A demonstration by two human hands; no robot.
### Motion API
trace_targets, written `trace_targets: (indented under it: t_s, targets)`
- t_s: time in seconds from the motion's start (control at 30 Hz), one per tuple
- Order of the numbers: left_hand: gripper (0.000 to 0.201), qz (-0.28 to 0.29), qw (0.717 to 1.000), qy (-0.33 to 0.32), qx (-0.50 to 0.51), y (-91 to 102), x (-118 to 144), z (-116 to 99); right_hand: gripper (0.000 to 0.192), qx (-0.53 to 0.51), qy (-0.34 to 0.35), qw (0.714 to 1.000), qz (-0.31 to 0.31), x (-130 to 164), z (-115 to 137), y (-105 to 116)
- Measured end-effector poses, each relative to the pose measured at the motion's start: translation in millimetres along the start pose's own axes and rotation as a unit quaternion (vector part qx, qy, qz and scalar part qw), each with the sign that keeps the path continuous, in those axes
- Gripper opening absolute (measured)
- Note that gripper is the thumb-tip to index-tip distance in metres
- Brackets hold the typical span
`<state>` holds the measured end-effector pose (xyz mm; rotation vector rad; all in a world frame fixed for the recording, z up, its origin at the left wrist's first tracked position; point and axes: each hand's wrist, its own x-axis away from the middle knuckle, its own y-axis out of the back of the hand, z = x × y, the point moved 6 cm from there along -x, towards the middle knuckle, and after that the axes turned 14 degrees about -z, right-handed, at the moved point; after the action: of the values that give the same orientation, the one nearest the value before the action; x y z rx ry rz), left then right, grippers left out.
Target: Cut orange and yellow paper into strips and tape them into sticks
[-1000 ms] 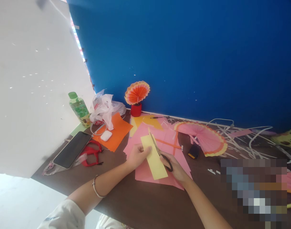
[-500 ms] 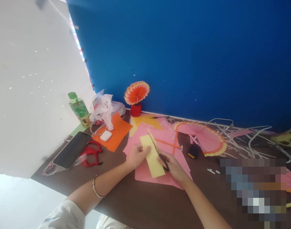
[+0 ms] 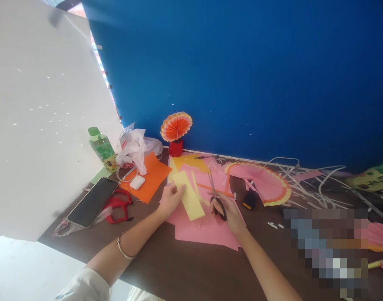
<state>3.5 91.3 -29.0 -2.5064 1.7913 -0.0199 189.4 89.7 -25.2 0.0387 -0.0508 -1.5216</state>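
Observation:
My left hand (image 3: 170,200) pinches the left side of a yellow paper strip (image 3: 191,200), tilted above the pink paper sheets (image 3: 204,235). In my right hand (image 3: 230,212) is a pair of scissors (image 3: 222,208) with black handles, fingers in the loops. Its blades look close together, point away from me, and stand to the right of the yellow paper, apart from it. A narrow yellow offcut (image 3: 194,182) shows beside the strip's right edge. An orange paper strip (image 3: 204,187) lies across the pink sheets behind the hands.
A red pot (image 3: 176,148) with a pleated paper fan flower stands by the blue wall. Left are a phone (image 3: 92,201), a green-capped bottle (image 3: 102,148), orange paper (image 3: 155,175) and a white earphone case (image 3: 137,182). A pink pleated fan (image 3: 263,182) and white cables lie right.
The scissors have come away from the yellow paper and their blades have closed. A narrow strip now lies separate from it. Both hands have moved slightly apart, the left one leftward with the paper.

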Motion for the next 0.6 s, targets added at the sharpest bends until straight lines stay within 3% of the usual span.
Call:
trace_targets:
  t_s: [0.13, 0.2, 0.3, 0.4, 0.5, 0.6]
  targets:
    - [0.032, -0.114, 0.984, -0.088, -0.102, 37.5, -33, -7, 0.046, 0.111, 0.08, 0.978, -0.157, -9, -2, 26]
    - [0.028, -0.186, 0.953, -0.107, -0.216, 58.7, -48, -7, 0.044, 0.175, 0.108, 0.957, -0.205, -11, 0, 35]
    - [0.038, -0.233, 0.916, -0.122, -0.303, 78.1, -61, -6, 0.041, 0.257, 0.119, 0.927, -0.247, -13, 3, 45]
    - [0.051, -0.239, 0.902, -0.123, -0.337, 82.9, -63, -4, 0.041, 0.313, 0.113, 0.902, -0.275, -16, 4, 57]
    - [0.046, -0.223, 0.883, -0.138, -0.389, 74.6, -56, -7, 0.045, 0.346, 0.099, 0.889, -0.284, -20, 2, 70]
    - [0.038, -0.135, 0.876, -0.215, -0.41, 50.5, -43, -14, 0.054, 0.335, 0.095, 0.893, -0.286, -25, -3, 81]
